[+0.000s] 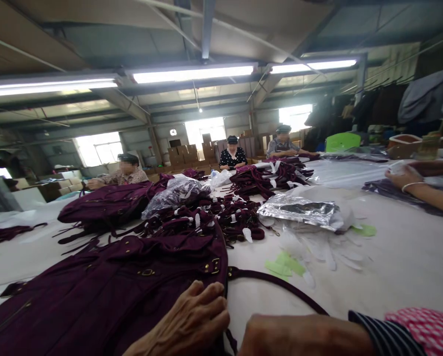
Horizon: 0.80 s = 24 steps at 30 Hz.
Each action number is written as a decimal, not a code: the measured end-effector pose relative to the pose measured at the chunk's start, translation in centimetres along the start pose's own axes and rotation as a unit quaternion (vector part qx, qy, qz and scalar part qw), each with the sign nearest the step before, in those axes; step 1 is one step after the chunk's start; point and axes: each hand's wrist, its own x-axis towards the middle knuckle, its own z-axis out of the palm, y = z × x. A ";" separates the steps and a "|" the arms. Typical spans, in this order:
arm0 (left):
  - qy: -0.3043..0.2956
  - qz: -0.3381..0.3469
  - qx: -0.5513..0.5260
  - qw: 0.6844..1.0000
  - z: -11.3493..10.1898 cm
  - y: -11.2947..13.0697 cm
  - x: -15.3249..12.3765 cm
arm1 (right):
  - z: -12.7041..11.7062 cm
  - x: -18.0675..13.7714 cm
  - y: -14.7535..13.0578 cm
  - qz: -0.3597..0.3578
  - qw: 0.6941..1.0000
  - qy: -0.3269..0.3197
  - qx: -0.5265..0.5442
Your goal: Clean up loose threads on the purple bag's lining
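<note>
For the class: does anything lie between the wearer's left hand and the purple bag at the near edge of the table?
Nothing visible does. The left hand already rests flat on the purple bag; the right hand lies beside it, by the strap.

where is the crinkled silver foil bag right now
In the head view, the crinkled silver foil bag lies right of centre on the white table, between the pile of purple straps and green paper scraps.

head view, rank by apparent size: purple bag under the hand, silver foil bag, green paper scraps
1. purple bag, though nearest the camera, which inflates it
2. silver foil bag
3. green paper scraps
The left hand rests on the purple bag.
</note>
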 end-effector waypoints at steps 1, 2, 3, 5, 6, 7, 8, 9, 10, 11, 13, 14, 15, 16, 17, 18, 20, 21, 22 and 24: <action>0.020 0.001 0.008 1.000 0.6 -0.5 -0.2 | -0.2 0.5 0.1 0.040 0.998 0.029 0.037; 0.035 -0.004 0.015 0.999 1.3 -1.0 -0.3 | -0.4 0.9 0.2 0.073 0.993 0.078 0.048; 0.043 -0.013 0.019 0.999 2.0 -1.6 -0.4 | -0.6 1.2 0.3 0.088 0.985 0.145 0.027; 0.049 -0.028 0.017 0.998 3.1 -2.4 -0.6 | -1.0 1.7 0.4 0.061 0.960 0.258 -0.094; 0.043 -0.029 0.012 0.999 3.3 -2.6 -0.7 | -1.0 2.0 0.6 0.028 0.945 0.278 -0.172; 0.038 -0.022 0.004 0.999 3.2 -2.6 -0.7 | -1.0 2.5 0.9 -0.007 0.930 0.275 -0.243; 0.038 -0.011 -0.003 0.999 2.9 -2.5 -0.7 | -1.0 3.2 1.2 -0.033 0.919 0.257 -0.299; 0.039 -0.002 -0.007 0.999 2.4 -2.3 -0.6 | -0.8 4.0 1.8 -0.049 0.910 0.233 -0.340; 0.042 0.004 -0.006 0.999 1.8 -2.1 -0.6 | -0.6 5.0 2.5 -0.056 0.901 0.215 -0.373; 0.050 0.009 -0.001 0.999 1.1 -1.9 -0.5 | -0.3 6.0 3.3 -0.058 0.890 0.210 -0.399; 0.067 0.019 0.016 0.997 0.0 -1.9 -0.3 | -0.1 7.8 4.9 -0.064 0.869 0.211 -0.443; 0.076 0.029 0.021 0.996 -0.3 -2.0 -0.1 | -0.2 8.4 5.7 -0.071 0.858 0.207 -0.465; 0.081 0.042 0.021 0.996 -0.4 -2.2 0.1 | -0.4 8.8 6.2 -0.082 0.847 0.202 -0.486; 0.082 0.057 0.017 0.995 -0.4 -2.5 0.3 | -0.8 8.8 6.6 -0.096 0.836 0.196 -0.504; 0.072 0.064 0.012 0.995 -0.2 -2.8 0.7 | -1.4 8.5 6.7 -0.110 0.827 0.190 -0.517; 0.065 0.069 0.007 0.995 0.0 -3.1 1.1 | -2.0 7.9 6.7 -0.123 0.822 0.185 -0.525; 0.060 0.063 0.009 0.996 0.6 -3.4 2.1 | -3.3 6.0 6.4 -0.132 0.816 0.187 -0.530; 0.058 0.054 0.015 0.997 1.0 -3.4 2.6 | -3.9 4.8 6.2 -0.127 0.815 0.195 -0.531; 0.052 0.046 0.023 0.997 1.5 -3.2 3.2 | -4.2 3.6 6.1 -0.116 0.814 0.204 -0.532; 0.037 0.040 0.030 0.998 2.4 -2.8 4.2 | -4.2 1.5 6.1 -0.083 0.813 0.226 -0.530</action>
